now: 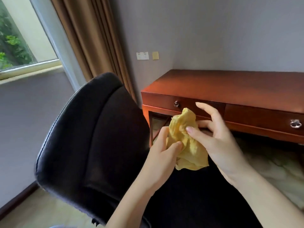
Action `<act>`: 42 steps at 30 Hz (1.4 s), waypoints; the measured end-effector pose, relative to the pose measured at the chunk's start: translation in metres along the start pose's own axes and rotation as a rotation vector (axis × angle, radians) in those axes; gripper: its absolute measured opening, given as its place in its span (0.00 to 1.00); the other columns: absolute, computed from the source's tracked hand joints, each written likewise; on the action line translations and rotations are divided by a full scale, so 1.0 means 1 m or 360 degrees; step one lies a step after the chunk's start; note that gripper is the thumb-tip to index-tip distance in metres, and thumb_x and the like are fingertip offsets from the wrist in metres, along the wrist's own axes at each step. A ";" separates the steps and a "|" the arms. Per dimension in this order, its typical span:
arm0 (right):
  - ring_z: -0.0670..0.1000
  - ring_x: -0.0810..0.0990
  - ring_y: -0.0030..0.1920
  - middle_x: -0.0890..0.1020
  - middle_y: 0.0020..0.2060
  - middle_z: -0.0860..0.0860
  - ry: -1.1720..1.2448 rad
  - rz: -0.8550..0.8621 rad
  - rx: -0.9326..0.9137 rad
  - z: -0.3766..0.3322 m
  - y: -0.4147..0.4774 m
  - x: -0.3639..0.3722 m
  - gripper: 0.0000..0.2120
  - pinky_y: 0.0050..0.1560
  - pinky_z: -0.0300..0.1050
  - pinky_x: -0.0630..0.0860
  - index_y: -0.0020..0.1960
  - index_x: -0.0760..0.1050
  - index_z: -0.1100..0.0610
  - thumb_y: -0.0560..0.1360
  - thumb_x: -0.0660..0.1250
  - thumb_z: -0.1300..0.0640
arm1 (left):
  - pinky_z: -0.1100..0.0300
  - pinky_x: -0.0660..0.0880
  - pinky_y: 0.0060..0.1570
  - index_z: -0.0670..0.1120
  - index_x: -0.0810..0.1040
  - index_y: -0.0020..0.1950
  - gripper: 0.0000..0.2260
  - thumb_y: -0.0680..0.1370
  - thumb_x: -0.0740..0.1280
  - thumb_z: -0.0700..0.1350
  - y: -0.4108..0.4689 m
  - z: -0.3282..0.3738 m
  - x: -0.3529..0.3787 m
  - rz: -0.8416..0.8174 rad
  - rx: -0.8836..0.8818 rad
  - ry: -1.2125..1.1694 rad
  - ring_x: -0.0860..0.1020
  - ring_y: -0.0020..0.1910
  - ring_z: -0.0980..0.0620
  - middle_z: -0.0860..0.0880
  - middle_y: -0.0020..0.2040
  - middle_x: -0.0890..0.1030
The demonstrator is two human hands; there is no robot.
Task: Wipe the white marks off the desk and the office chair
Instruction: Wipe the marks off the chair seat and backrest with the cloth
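My left hand [160, 153]: thumb and curled fingers pinch the lower left of the yellow cloth [189, 150], clamped on it. My right hand [217, 140]: thumb tip presses into the cloth's upper right and the lower fingers curl in behind it, so it is gripped too. The index finger sticks up free, spread away from the rest. The cloth is bunched and crumpled between both hands, held in the air, with a loose flap hanging below them.

Under and left of the hands is the black office chair [92, 129], its padded back tilted toward me; the cloth is not touching it. Just beyond the cloth is the reddish wooden desk [230, 84], front edge with two drawers and metal ring pulls [176, 104]; cloth apart from that as well.

Further out: a brown curtain [92, 38], a window [16, 38] at far left, and a white wall socket [142, 55] on the grey wall above the desk corner.
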State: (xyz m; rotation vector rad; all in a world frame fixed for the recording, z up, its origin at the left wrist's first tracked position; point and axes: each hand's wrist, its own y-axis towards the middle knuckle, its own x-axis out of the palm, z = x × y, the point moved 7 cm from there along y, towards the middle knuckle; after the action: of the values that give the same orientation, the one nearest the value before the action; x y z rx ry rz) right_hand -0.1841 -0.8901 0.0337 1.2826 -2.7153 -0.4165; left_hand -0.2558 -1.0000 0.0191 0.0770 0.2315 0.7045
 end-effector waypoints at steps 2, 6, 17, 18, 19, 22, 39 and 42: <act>0.42 0.79 0.51 0.81 0.48 0.43 -0.0086 -0.0109 0.0024 -0.015 0.020 -0.007 0.22 0.52 0.44 0.76 0.59 0.71 0.32 0.72 0.70 0.53 | 0.50 0.79 0.53 0.56 0.73 0.58 0.11 0.80 0.60 0.42 0.019 0.014 0.000 -0.0045 -0.0072 0.0066 0.81 0.51 0.52 0.51 0.51 0.81; 0.37 0.77 0.49 0.80 0.46 0.38 -0.0175 -0.0242 0.0089 -0.055 0.054 -0.012 0.14 0.44 0.36 0.73 0.51 0.75 0.38 0.71 0.70 0.54 | 0.55 0.80 0.50 0.58 0.75 0.56 0.11 0.78 0.62 0.44 0.037 0.057 -0.013 -0.0042 -0.0214 0.0191 0.81 0.49 0.55 0.54 0.49 0.82; 0.51 0.82 0.44 0.82 0.45 0.49 0.0144 -0.0821 0.0370 -0.100 0.073 0.115 0.09 0.47 0.45 0.78 0.45 0.72 0.47 0.73 0.69 0.60 | 0.44 0.40 0.72 0.55 0.44 0.77 0.31 0.80 0.56 0.55 -0.017 0.094 -0.187 0.0838 -0.0905 0.1846 0.38 0.76 0.47 0.49 0.78 0.40; 0.50 0.81 0.46 0.80 0.49 0.43 0.0170 -0.0877 0.0409 -0.099 0.069 0.135 0.09 0.51 0.45 0.77 0.46 0.72 0.49 0.73 0.69 0.60 | 0.43 0.42 0.72 0.54 0.42 0.77 0.31 0.80 0.55 0.56 -0.029 0.085 -0.201 0.0853 -0.1035 0.1800 0.39 0.77 0.46 0.48 0.78 0.39; 0.48 0.81 0.49 0.78 0.53 0.39 0.0178 -0.0903 0.0443 -0.096 0.065 0.149 0.08 0.53 0.45 0.77 0.46 0.72 0.50 0.73 0.69 0.61 | 0.44 0.45 0.72 0.53 0.41 0.77 0.31 0.81 0.54 0.56 -0.035 0.075 -0.206 0.0825 -0.1120 0.1710 0.41 0.77 0.46 0.48 0.78 0.40; 0.44 0.79 0.53 0.73 0.61 0.38 0.0215 -0.0953 0.0472 -0.089 0.053 0.191 0.08 0.54 0.42 0.77 0.49 0.73 0.52 0.74 0.68 0.61 | 0.57 0.60 0.70 0.60 0.50 0.76 0.24 0.82 0.54 0.54 -0.044 0.054 -0.204 0.0803 -0.0981 0.1032 0.59 0.74 0.54 0.53 0.76 0.60; 0.45 0.80 0.45 0.81 0.43 0.47 0.0253 -0.1464 0.0374 -0.091 -0.009 0.190 0.10 0.46 0.40 0.76 0.48 0.72 0.45 0.73 0.66 0.60 | 0.80 0.65 0.55 0.57 0.52 0.74 0.26 0.82 0.58 0.40 -0.098 0.057 -0.139 0.1246 -0.0700 0.0360 0.67 0.57 0.80 0.64 0.64 0.68; 0.46 0.80 0.47 0.81 0.44 0.47 0.0261 -0.1610 0.0331 -0.094 -0.025 0.169 0.10 0.50 0.44 0.77 0.50 0.72 0.47 0.73 0.66 0.61 | 0.78 0.64 0.60 0.56 0.50 0.76 0.27 0.82 0.58 0.40 -0.114 0.064 -0.108 0.1361 -0.0705 0.0381 0.67 0.64 0.70 0.58 0.69 0.68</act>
State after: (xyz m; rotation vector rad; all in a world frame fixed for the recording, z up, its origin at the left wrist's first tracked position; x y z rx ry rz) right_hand -0.2533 -1.0544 0.1129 2.5426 -1.8117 -0.0730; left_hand -0.2477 -1.1560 0.0847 -0.3555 0.2655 1.6055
